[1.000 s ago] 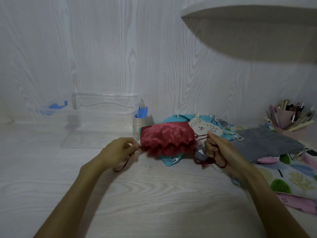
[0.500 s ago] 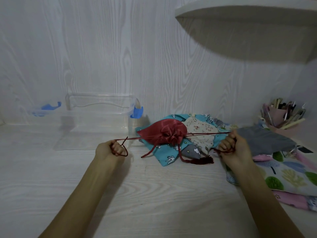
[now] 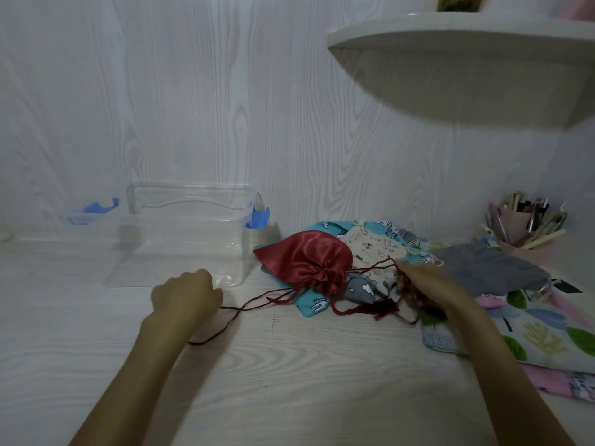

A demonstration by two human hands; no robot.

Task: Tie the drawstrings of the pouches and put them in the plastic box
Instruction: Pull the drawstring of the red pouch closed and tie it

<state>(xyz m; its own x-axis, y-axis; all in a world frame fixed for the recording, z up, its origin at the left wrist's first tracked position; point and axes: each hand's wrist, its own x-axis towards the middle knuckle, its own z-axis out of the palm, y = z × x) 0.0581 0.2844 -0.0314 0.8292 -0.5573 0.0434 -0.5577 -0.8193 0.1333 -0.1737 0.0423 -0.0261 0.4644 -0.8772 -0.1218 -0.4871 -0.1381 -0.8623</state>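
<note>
The left hand point(image 3: 185, 292) rests knuckles-up on the pale wood-grain tabletop point(image 3: 289, 365), fingers curled under; a dark red drawstring cord point(image 3: 244, 307) runs out from beneath it, though whether the fingers actually pinch it cannot be told. The right hand point(image 3: 425, 286) (blurred) reaches over the pouch pile with its fingers bent around the other end of the cord, near a dark red tassel point(image 3: 384, 309).

Between the hands lies the shiny red satin drawstring pouch point(image 3: 306, 259), its mouth gathered shut, resting on a turquoise printed pouch point(image 3: 314, 305). Beside it sit a cream animal-print pouch point(image 3: 375, 247), a grey fabric pouch point(image 3: 489, 268) and a leaf-patterned cloth point(image 3: 547, 336).

The clear plastic box with blue clips point(image 3: 185, 233) stands open against the wood-grain wall point(image 3: 193, 91), holding nothing visible. A pink holder of pens point(image 3: 523, 225) sits far right under a white rounded shelf point(image 3: 467, 69).
</note>
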